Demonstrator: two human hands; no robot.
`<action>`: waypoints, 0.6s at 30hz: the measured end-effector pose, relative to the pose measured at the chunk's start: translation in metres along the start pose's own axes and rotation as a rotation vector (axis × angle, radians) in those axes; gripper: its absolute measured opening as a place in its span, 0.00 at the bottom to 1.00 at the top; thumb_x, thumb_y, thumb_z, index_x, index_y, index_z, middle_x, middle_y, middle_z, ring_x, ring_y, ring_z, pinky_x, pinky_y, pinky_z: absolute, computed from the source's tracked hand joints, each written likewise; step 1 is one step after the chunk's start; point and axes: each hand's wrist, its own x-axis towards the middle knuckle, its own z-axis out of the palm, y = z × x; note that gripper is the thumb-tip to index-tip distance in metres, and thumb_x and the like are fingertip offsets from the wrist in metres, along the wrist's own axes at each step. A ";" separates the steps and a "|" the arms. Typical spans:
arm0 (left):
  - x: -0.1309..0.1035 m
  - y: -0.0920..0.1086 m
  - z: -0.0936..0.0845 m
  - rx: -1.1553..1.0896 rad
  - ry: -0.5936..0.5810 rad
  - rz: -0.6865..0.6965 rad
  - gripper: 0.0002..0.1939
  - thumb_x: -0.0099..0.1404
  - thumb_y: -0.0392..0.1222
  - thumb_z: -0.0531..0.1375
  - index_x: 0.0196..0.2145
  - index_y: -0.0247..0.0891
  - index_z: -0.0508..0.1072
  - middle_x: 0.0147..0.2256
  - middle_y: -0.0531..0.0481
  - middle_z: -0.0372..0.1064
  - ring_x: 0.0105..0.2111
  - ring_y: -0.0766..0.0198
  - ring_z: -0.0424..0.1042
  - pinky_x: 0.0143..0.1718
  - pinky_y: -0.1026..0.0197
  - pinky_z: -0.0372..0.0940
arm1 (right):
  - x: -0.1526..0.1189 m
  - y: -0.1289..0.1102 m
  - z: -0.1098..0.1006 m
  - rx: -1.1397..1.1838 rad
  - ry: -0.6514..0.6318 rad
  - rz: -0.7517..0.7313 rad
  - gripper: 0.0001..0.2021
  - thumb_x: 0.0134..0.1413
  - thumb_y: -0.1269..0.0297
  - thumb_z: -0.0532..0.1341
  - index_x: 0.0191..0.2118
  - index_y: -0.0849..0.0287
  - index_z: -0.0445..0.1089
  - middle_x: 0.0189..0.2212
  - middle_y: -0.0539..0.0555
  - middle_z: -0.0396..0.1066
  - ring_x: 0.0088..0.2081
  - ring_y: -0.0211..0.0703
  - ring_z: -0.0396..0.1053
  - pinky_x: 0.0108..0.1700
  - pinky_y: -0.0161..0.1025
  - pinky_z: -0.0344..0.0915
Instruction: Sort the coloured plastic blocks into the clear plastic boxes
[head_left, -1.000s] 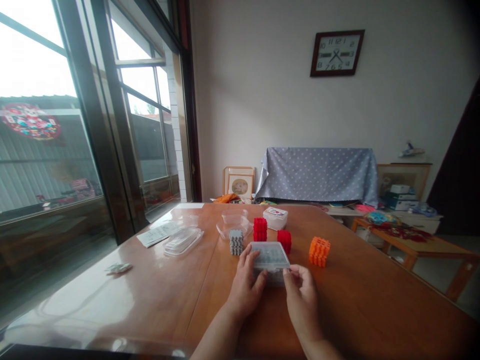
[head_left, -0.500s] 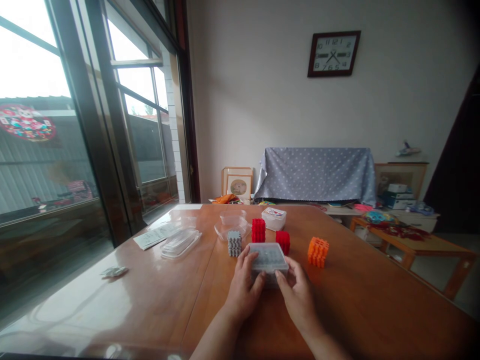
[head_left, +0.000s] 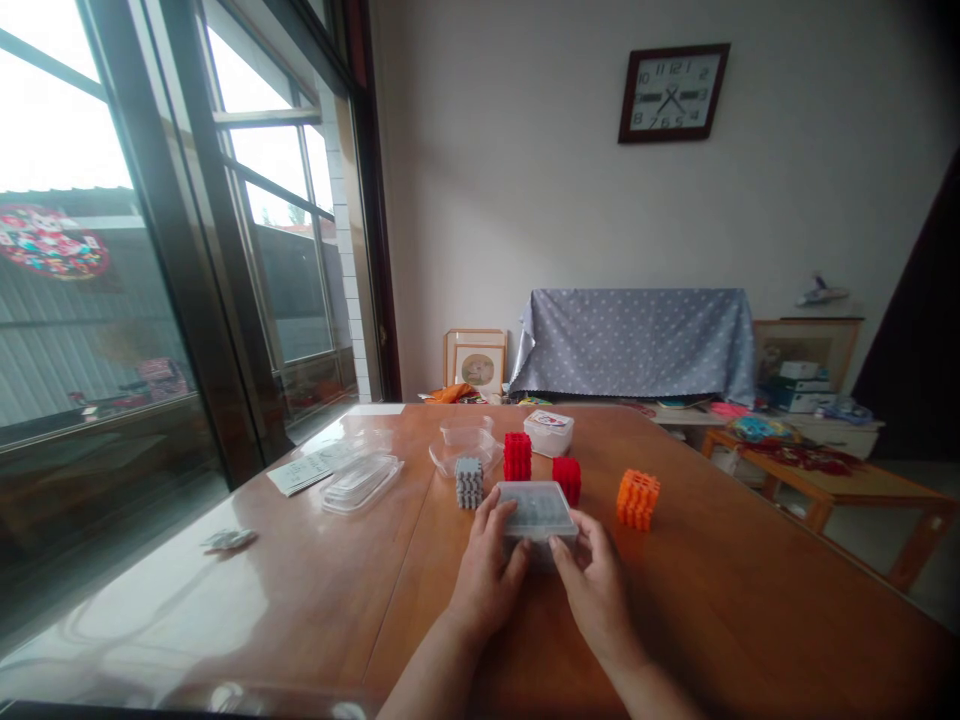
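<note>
A translucent plastic box [head_left: 537,508] with its lid on sits between my hands at the near middle of the table. My left hand [head_left: 491,550] grips its left side, with fingers over the lid's left edge and the thumb at the front. On the right side, my right hand [head_left: 592,570] holds the box, its thumb at the front corner. Greyish contents show faintly through the lid. Just beyond stand a grey block stack [head_left: 469,484], an upright red block stack [head_left: 517,457] and a second red stack [head_left: 567,481]. An orange block stack [head_left: 638,499] is farther right.
Clear plastic lids [head_left: 361,485], a printed paper [head_left: 300,472] and a small packet [head_left: 229,541] lie on the left of the wooden table [head_left: 337,600]. Behind the stacks are a clear tub [head_left: 461,455] and a white labelled box [head_left: 548,436]. A window stands at left.
The camera view has tilted slightly, so the scene sits a little higher in the frame. Both hands keep the same hold on the box.
</note>
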 end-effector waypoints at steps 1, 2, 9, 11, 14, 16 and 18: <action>0.000 0.000 0.000 0.004 0.001 -0.002 0.24 0.70 0.40 0.56 0.62 0.43 0.60 0.68 0.40 0.46 0.68 0.52 0.51 0.65 0.45 0.56 | 0.000 0.000 0.000 -0.003 -0.001 0.001 0.24 0.53 0.51 0.64 0.54 0.52 0.69 0.46 0.58 0.75 0.45 0.55 0.74 0.48 0.52 0.73; 0.000 0.000 0.000 0.006 0.002 -0.003 0.24 0.70 0.40 0.56 0.62 0.43 0.60 0.68 0.40 0.46 0.68 0.52 0.51 0.65 0.45 0.57 | -0.001 0.000 0.000 -0.002 -0.001 0.003 0.24 0.53 0.51 0.64 0.54 0.52 0.69 0.46 0.58 0.75 0.46 0.55 0.74 0.49 0.53 0.72; 0.000 -0.001 0.000 0.016 0.017 0.002 0.26 0.69 0.41 0.57 0.63 0.44 0.60 0.69 0.41 0.46 0.68 0.52 0.50 0.66 0.45 0.54 | -0.002 -0.007 0.001 0.091 -0.016 0.013 0.25 0.54 0.50 0.64 0.55 0.53 0.68 0.48 0.60 0.74 0.47 0.54 0.74 0.48 0.52 0.73; 0.001 -0.001 0.000 0.026 0.018 0.001 0.25 0.70 0.42 0.57 0.63 0.44 0.60 0.69 0.41 0.47 0.68 0.51 0.51 0.66 0.45 0.54 | -0.002 -0.008 0.000 0.108 -0.032 0.023 0.25 0.54 0.50 0.64 0.55 0.54 0.68 0.48 0.60 0.74 0.47 0.53 0.74 0.48 0.51 0.73; 0.002 0.000 0.000 0.045 0.016 0.006 0.25 0.70 0.43 0.57 0.63 0.43 0.60 0.69 0.40 0.47 0.68 0.52 0.51 0.66 0.45 0.54 | -0.001 -0.007 0.000 0.092 -0.021 0.021 0.24 0.54 0.50 0.64 0.55 0.53 0.69 0.48 0.60 0.74 0.47 0.53 0.74 0.49 0.51 0.73; 0.001 0.000 0.000 0.059 0.018 0.007 0.24 0.70 0.43 0.57 0.63 0.43 0.60 0.69 0.40 0.47 0.68 0.52 0.51 0.66 0.45 0.55 | -0.001 -0.006 -0.001 0.062 -0.010 0.009 0.24 0.54 0.50 0.63 0.55 0.53 0.69 0.48 0.59 0.74 0.47 0.54 0.73 0.49 0.52 0.72; 0.001 0.000 0.000 0.071 0.020 0.003 0.24 0.70 0.43 0.57 0.62 0.44 0.61 0.69 0.41 0.48 0.68 0.52 0.51 0.66 0.46 0.56 | -0.001 -0.004 -0.001 0.028 -0.006 -0.011 0.24 0.55 0.51 0.63 0.55 0.53 0.68 0.49 0.60 0.74 0.47 0.54 0.73 0.50 0.52 0.72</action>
